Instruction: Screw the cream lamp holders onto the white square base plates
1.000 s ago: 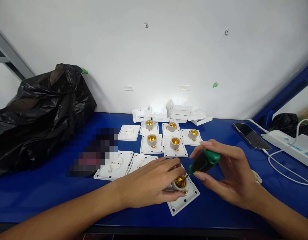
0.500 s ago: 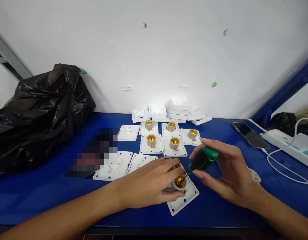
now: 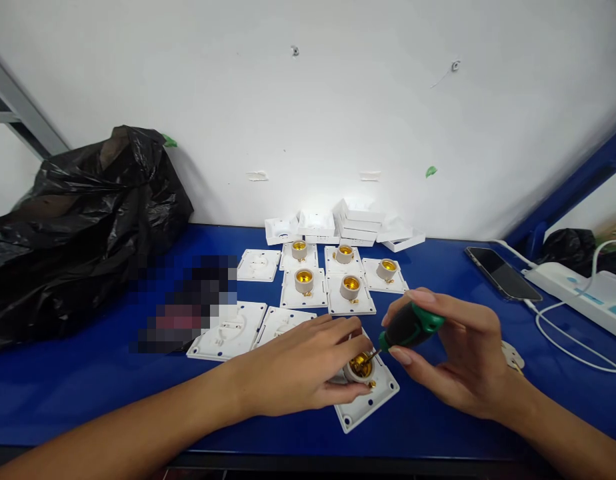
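Note:
My left hand (image 3: 321, 367) is closed around a lamp socket (image 3: 361, 368), a pale ring with a brass-coloured threaded inside. That socket sits on a white square plate (image 3: 371, 403) lying askew near the table's front edge. In my right hand (image 3: 458, 353) is a short screwdriver (image 3: 411, 327) with a green and black handle, gripped between thumb and fingers. Its thin shaft slants down to the left, with the tip inside the socket; what the tip meets there is too small to tell. My left fingers hide part of the socket and plate.
Several plates with sockets (image 3: 351, 288) stand in rows behind my hands, near bare white plates (image 3: 228, 330). White box-like covers (image 3: 358, 223) are stacked against the wall. A black plastic bag (image 3: 88, 227) fills the left; a phone (image 3: 503, 273) and power strip (image 3: 581, 293) lie at right.
My right hand and the screwdriver handle have shifted slightly to the right and tilted lower, the tip staying in the socket. My left hand keeps its hold. The whole view has shifted a little.

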`<state>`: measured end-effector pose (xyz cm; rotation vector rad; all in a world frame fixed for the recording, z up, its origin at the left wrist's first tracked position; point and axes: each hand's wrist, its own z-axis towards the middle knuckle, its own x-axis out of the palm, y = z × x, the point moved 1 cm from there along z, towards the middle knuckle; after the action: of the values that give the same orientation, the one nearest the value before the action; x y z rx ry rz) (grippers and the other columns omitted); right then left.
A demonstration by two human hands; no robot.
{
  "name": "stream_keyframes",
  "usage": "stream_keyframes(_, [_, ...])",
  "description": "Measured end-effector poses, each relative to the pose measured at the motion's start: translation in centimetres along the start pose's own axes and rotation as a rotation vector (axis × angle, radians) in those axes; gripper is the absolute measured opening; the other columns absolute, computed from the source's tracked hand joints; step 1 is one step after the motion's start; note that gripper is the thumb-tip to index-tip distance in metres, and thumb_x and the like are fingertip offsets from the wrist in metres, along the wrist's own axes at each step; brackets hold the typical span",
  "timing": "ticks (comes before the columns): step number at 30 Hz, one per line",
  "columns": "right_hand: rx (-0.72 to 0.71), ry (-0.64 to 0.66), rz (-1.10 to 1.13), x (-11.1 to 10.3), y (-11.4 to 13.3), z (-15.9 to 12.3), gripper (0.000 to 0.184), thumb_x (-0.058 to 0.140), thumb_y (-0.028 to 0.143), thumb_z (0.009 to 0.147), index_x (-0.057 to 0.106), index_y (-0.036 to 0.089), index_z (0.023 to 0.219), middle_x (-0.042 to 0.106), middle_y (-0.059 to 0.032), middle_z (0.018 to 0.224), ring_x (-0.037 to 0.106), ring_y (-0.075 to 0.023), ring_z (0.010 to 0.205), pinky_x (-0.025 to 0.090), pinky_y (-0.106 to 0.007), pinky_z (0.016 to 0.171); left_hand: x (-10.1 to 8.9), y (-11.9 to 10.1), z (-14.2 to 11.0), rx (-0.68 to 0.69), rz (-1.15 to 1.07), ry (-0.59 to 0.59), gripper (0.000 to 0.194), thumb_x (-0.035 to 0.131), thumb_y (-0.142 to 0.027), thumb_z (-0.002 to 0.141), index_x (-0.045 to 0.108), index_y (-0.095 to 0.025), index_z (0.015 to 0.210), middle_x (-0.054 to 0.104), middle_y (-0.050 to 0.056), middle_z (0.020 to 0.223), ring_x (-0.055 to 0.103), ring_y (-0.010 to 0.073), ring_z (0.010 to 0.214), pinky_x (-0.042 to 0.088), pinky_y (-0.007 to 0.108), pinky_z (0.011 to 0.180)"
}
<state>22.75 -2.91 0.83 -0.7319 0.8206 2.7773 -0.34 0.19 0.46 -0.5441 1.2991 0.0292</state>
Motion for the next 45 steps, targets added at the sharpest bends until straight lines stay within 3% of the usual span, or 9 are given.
stream_keyframes(4, [-0.035, 0.028, 0.075, -0.1, 0.4, 0.9, 0.082, 0.067, 0.0, 0.084, 0.038, 0.032, 0.154, 0.063, -0.005, 0.104, 0.065, -0.0223, 0.09, 0.061, -0.04, 0.071, 0.0, 0.0, 0.0, -0.007, -0.02, -0.001, 0.027, 0.069, -0.042, 0.099, 0.053, -0.021, 0.104, 0.062, 0.007, 0.112, 0.063, 0.0238, 0.095, 0.051, 0.036, 0.086])
stream_keyframes(10, [-0.044, 0.033, 0.068, -0.1, 0.5, 1.3, 0.08, 0.065, 0.0, 0.085, 0.037, 0.031, 0.154, 0.063, -0.0054, 0.101, 0.063, -0.0228, 0.087, 0.058, -0.04, 0.066, 0.1, 0.1, -0.1, -0.009, -0.03, -0.001, 0.026, 0.068, -0.042, 0.099, 0.053, -0.02, 0.103, 0.061, 0.007, 0.113, 0.062, 0.0235, 0.096, 0.05, 0.036, 0.086])
stream_keyframes(29, [-0.054, 0.036, 0.062, -0.1, 0.3, 0.6, 0.085, 0.066, -0.007, 0.082, 0.035, 0.026, 0.155, 0.059, -0.0067, 0.114, 0.064, -0.0216, 0.096, 0.059, -0.043, 0.079, 0.0, 0.0, 0.0, 0.008, 0.025, 0.0, 0.028, 0.069, -0.042, 0.099, 0.052, -0.02, 0.103, 0.061, 0.007, 0.111, 0.063, 0.0242, 0.096, 0.05, 0.038, 0.089])
stream_keyframes(36, [-0.047, 0.052, 0.056, -0.2, 0.5, 0.8, 0.085, 0.065, -0.006, 0.083, 0.035, 0.028, 0.155, 0.06, -0.0053, 0.109, 0.063, -0.0206, 0.091, 0.059, -0.042, 0.074, 0.0, 0.0, 0.0, 0.015, 0.033, -0.011, 0.027, 0.069, -0.041, 0.099, 0.053, -0.02, 0.103, 0.062, 0.006, 0.109, 0.064, 0.0233, 0.092, 0.05, 0.035, 0.084])
stream_keyframes(45, [-0.035, 0.044, 0.041, -0.2, 0.2, 0.4, 0.086, 0.067, -0.004, 0.083, 0.035, 0.03, 0.156, 0.061, -0.0059, 0.114, 0.066, -0.0223, 0.098, 0.061, -0.043, 0.081, 0.0, -0.1, 0.0, 0.025, 0.061, -0.023, 0.028, 0.068, -0.042, 0.099, 0.054, -0.019, 0.106, 0.063, 0.007, 0.109, 0.064, 0.0243, 0.095, 0.051, 0.037, 0.086])
